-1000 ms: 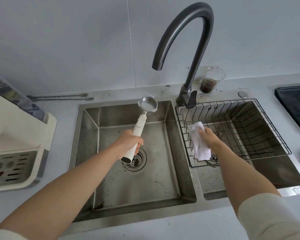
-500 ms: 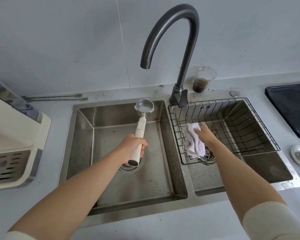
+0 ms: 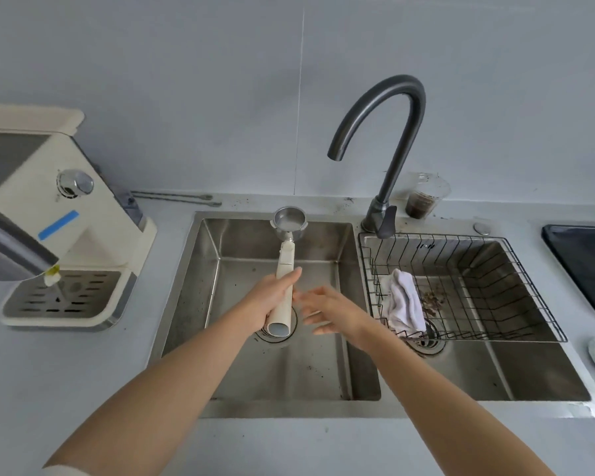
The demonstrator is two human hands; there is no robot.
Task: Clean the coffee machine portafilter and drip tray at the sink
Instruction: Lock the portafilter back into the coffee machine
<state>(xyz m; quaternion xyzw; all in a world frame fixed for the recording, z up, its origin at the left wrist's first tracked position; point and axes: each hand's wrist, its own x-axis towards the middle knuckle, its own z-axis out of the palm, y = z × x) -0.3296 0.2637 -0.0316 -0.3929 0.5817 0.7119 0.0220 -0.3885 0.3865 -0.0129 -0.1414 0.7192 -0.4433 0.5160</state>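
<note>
Now the right hand point(image 3: 337, 312), grip spread, has dropped the cloth point(image 3: 402, 302) in the basket point(image 3: 495, 239); left hand point(image 3: 272, 298) clasps the portafilter point(image 3: 285, 266).

Soft, even light falls flat and cool across the pale wall point(image 3: 186, 80) and bench point(image 3: 66, 379), leaving only faint shadows. The steel sink point(image 3: 205, 269) returns a dull sheen. Motion blur smears the right hand point(image 3: 334, 310). Wide-angle distortion bows the bench edges and leans the coffee machine point(image 3: 83, 221), which looks soft at the frame's left.
</note>
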